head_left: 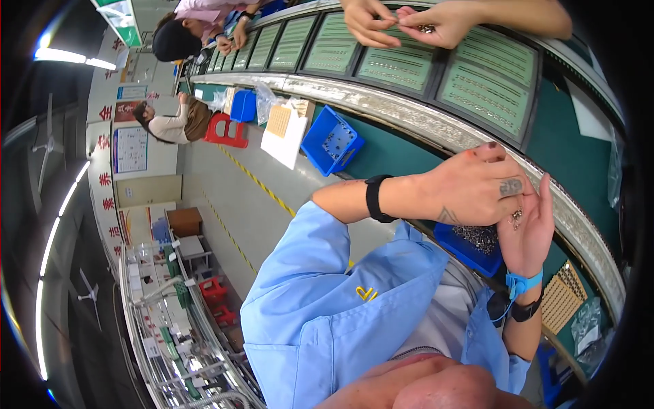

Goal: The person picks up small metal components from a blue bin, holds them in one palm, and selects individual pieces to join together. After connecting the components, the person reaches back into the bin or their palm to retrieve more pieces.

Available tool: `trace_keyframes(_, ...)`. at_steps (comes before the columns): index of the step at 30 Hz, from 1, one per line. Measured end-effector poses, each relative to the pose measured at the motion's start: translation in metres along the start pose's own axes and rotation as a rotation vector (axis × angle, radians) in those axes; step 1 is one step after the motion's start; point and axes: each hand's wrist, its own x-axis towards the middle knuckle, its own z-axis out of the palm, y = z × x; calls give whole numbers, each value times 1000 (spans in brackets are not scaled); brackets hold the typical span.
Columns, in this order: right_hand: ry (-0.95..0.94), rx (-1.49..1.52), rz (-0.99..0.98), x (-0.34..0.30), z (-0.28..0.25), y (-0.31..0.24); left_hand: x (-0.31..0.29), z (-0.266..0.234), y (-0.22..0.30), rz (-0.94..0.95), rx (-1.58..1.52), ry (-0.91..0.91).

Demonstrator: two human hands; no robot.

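My right hand (528,228) is turned palm up, with a blue wrist strap (524,283) on its wrist. A small pile of tiny metal parts (516,218) lies in its cupped palm. My left hand (470,187), with a black band at the wrist, reaches over from the left, its fingers bent close beside that palm. Its thumb and fingertips are mostly hidden, so what they pinch cannot be made out. Just below both hands sits a blue bin (470,253) of many tiny metal parts. Beyond them, green panels (487,95) with rows of small parts lie in dark frames along the line.
A worn metal rail (381,105) runs between me and the panels. Across the line, another person's hands (415,24) hold small parts. On my side are a blue bin (332,142), a white sheet (284,140), a perforated tan board (564,298) and plastic bags (587,327).
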Motion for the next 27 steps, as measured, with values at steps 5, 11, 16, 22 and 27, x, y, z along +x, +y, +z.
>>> trace_keyframes(5, -75, -25, -11, 2, 0, 1, -3, 10, 0, 77, 72, -54)
trace_keyframes(11, -118, -78, -22, 1, -19, -2, -4, 12, 0, 48, 94, -50)
trace_keyframes(16, -48, -116, -28, -1, -27, 0, -4, 4, -2, 55, 102, -62)
trace_keyframes(22, 35, -155, -42, -3, -5, 10, -6, -13, -3, -176, -53, -181)
trace_keyframes(27, 96, -348, -58, 0, 4, 5, -7, -25, -21, -329, -369, -196)
